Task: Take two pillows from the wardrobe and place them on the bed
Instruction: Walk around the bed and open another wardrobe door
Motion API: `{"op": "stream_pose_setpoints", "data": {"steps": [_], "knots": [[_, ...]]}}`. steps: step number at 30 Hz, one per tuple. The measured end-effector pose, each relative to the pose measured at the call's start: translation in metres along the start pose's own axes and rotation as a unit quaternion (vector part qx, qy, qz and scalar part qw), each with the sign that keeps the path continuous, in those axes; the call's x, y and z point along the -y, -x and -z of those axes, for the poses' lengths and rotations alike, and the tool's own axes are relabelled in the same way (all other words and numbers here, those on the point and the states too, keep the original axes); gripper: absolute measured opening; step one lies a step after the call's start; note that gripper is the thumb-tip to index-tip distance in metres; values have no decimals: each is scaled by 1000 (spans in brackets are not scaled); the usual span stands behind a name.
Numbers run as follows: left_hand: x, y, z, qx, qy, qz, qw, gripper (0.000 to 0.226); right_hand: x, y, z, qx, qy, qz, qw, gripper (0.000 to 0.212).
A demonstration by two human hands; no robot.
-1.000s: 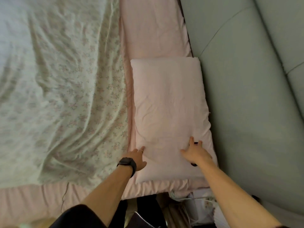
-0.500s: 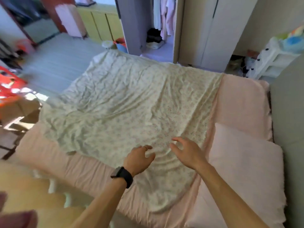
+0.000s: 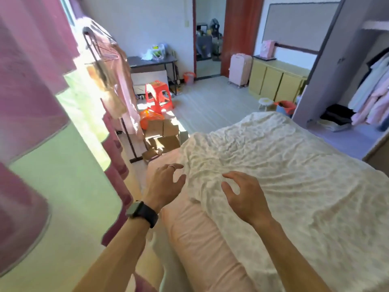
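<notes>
The bed (image 3: pixel 195 245) has a pink sheet, and a crumpled floral cover (image 3: pixel 294 182) is spread over most of it. My left hand (image 3: pixel 164 186), with a ring and a dark watch on the wrist, hovers over the bed's near left edge with fingers spread. My right hand (image 3: pixel 246 194) floats above the floral cover, fingers curled apart, holding nothing. The open wardrobe (image 3: pixel 357 95) stands at the far right with hanging clothes and folded dark items at its bottom. No pillow is in view.
Pink and green curtains (image 3: pixel 42 144) hang at my left. A clothes rack (image 3: pixel 113 85) stands beside them. Cardboard boxes (image 3: pixel 162 140) and a red stool (image 3: pixel 157 95) sit on the floor past the bed's corner. A pink suitcase (image 3: pixel 240 70) and yellow cabinet (image 3: pixel 275 81) line the far wall.
My view has swung left from the pink pillow by the headboard to the room and the bed's foot. Both hands left the pillow and now hover open above the bed.
</notes>
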State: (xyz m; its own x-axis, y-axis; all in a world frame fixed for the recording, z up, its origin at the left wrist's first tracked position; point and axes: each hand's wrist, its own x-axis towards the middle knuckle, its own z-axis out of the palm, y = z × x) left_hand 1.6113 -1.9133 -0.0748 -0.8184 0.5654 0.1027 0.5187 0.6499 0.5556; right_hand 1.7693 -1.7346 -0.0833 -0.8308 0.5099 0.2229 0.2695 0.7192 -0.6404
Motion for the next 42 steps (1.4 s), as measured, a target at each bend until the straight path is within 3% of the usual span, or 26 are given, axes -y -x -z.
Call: {"op": "stream_pose_setpoints", "data": {"steps": [8,14,18,27,36,42], "knots": [[80,-34,69,-83,-34,77,993,41,73,-88,-57,21,-9,90,996,25],[114,-89,82,-94,-61,99,989,11,81,-162,-93,39,-6,120,992,27],[113,-141,81,-82,-90,108,987,38,82,-216,-112,62,-2,132,989,28],[136,-271,95,-58,-152,117,980,36,100,-341,-141,61,-22,133,989,27],[237,-406,110,-42,-151,110,981,43,118,-464,-227,65,5,115,991,30],[312,-486,143,-59,-121,91,987,65,156,-556,-296,62,4,87,994,29]]}}
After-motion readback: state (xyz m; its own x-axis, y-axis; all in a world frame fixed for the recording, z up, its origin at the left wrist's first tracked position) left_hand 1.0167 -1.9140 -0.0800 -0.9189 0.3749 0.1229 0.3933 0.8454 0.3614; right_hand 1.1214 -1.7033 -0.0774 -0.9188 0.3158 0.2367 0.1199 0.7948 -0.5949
